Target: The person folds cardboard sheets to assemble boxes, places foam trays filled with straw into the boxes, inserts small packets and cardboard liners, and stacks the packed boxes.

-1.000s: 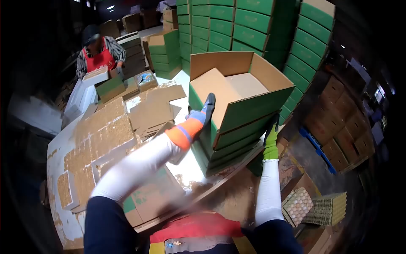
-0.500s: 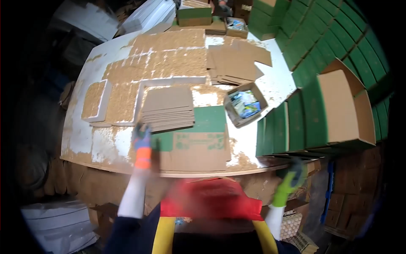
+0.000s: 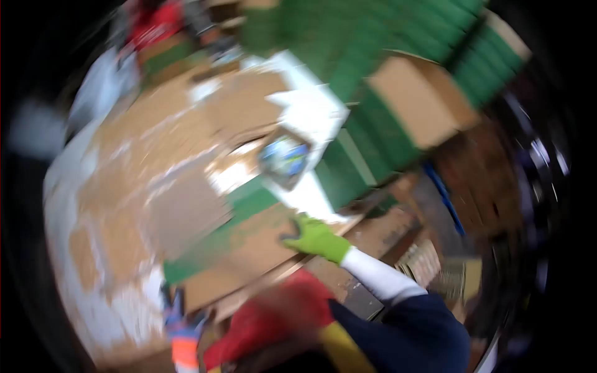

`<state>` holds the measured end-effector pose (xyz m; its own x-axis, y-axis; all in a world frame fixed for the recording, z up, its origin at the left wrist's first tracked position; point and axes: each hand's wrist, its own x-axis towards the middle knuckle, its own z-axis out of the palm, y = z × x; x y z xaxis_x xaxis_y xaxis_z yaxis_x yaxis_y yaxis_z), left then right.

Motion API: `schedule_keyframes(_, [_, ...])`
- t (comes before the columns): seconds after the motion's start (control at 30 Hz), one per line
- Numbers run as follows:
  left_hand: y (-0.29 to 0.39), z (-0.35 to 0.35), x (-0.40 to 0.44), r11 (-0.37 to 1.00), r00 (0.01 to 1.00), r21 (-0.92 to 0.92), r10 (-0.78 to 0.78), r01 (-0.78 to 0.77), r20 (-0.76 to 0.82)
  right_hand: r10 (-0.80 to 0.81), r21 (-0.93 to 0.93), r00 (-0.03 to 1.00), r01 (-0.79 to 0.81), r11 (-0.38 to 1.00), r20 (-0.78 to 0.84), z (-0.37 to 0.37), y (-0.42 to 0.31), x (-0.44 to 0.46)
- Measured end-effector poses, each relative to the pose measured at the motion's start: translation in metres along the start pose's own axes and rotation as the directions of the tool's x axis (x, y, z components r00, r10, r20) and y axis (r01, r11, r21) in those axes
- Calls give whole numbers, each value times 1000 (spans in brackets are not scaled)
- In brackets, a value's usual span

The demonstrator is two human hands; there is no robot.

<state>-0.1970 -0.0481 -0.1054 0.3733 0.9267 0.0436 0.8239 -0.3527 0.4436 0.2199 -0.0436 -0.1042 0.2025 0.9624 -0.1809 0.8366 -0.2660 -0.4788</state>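
Note:
A flattened green and brown cardboard box [image 3: 239, 252] lies along the near edge of the table. My right hand [image 3: 317, 239], in a bright green glove, is over its right end with fingers and thumb apart. At the cardboard's left end is my left hand [image 3: 182, 316], in a blue-grey glove with an orange cuff, its fingers spread. Blur hides whether either hand touches the cardboard. A stack of brown cardboard sheets [image 3: 186, 211] rests partly on the flattened box. Beyond my right hand stands a small open carton with blue and green packets [image 3: 285, 156].
Green boxes [image 3: 348, 165] line the table's right side, one with an open brown top [image 3: 413, 99]. Brown crumbly material [image 3: 124, 180] covers much of the white table. Egg trays [image 3: 420, 261] sit below at right. A person in red [image 3: 155, 25] is at the far side.
My view has turned and tilted, blurring the scene. My right hand has come up from below the table edge to the cardboard's right end. My left hand has left the sheet stack's corner.

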Motion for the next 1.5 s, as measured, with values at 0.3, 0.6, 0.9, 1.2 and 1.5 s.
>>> schedule_keyframes(0.3, [13, -98, 160, 758, 751, 508, 596, -409, -286, -648, -219, 753, 618, 755, -110, -49, -82, 88])
schedule_keyframes(0.6, [84, -28, 113, 842, 754, 389, 521, -374, -401, -579, 211, 755, 539, 815, 307, -76, -107, 162])
schedule_keyframes(0.9, [158, -38, 89, 829, 827, 95, 558, -551, -73, -807, -81, 557, 811, 579, -193, -24, -143, 174])
schedule_keyframes(1.2, [55, -3, 135, 645, 691, 337, 723, -686, 22, -731, -180, 681, 716, 674, -31, -25, -141, 183])
schedule_keyframes(1.5, [71, 6, 153, 587, 559, 430, 803, -686, -206, -800, -465, 600, 710, 529, 5, -78, -64, -9])
